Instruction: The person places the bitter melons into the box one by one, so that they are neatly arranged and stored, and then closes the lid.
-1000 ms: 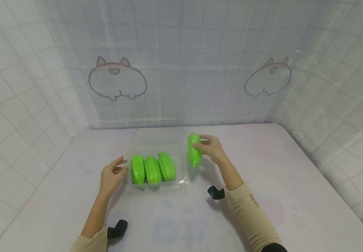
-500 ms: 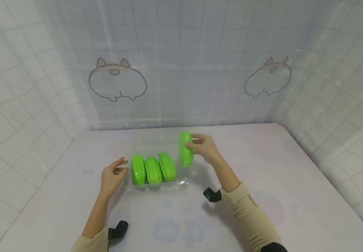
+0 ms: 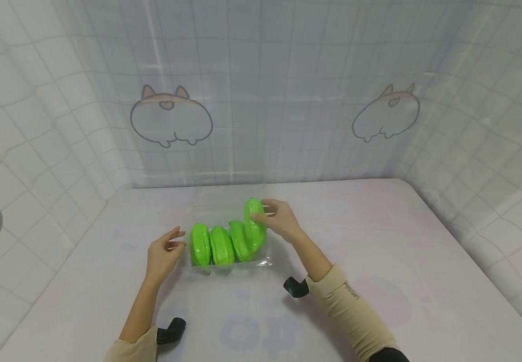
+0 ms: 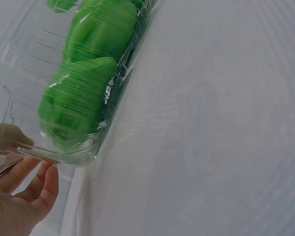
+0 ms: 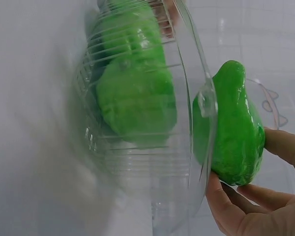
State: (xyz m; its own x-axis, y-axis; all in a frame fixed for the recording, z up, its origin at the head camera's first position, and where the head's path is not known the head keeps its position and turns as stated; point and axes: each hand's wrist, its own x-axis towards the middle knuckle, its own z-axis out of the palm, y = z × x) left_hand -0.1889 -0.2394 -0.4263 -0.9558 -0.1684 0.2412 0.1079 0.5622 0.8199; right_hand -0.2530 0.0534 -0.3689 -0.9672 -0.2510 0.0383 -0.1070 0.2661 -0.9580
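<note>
My right hand point(image 3: 281, 219) pinches a glossy green, ridged, elongated fruit-like piece point(image 3: 255, 223) between thumb and fingers. It is held upright at the right end of a clear plastic box point(image 3: 263, 263). In the right wrist view this held piece point(image 5: 232, 130) stands at the box's rim, partly seen through the clear wall. Several similar green pieces point(image 3: 222, 245) lie side by side inside the box. My left hand point(image 3: 161, 255) pinches the box's left edge; the left wrist view has the thumb point(image 4: 10, 135) on one side of the wall and fingers point(image 4: 46, 189) on the other.
The box's clear lid point(image 3: 215, 201) stands raised behind it. A pale patterned cloth covers the table point(image 3: 333, 211), with tiled-print sheets point(image 3: 261, 125) rising at the back and both sides. A dark wrist device point(image 3: 296, 287) sits by each sleeve.
My right hand has carried the green piece leftward from beside the box and lowered it toward the box's right end. The left hand has stayed at the left edge.
</note>
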